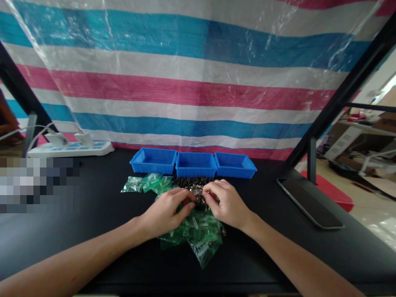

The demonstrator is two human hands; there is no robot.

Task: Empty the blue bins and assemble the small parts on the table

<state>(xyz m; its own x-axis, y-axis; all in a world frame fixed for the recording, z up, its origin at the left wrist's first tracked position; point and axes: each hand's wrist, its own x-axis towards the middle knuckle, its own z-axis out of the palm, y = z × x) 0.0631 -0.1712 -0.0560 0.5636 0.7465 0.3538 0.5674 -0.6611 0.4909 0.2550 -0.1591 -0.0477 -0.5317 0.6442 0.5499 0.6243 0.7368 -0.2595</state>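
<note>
My left hand (173,208) is over the green plastic bags (202,231), its fingers curled and pinched together near the small metal parts (198,193). Close on the other side, my right hand (225,202) has its thumb and fingertips pressed together at the same metal parts. Whatever either hand holds is too small to make out. Dark screws (193,180) lie in a pile just beyond my fingers. More green bags (154,182) and a small clear bag (132,184) are spread to the left of the pile.
Three blue trays (154,161) (196,164) (235,165) stand in a row behind the pile. A dark phone (309,202) lies at the right. A white power strip (71,149) with plugs is at the back left, before a striped plastic sheet (185,90).
</note>
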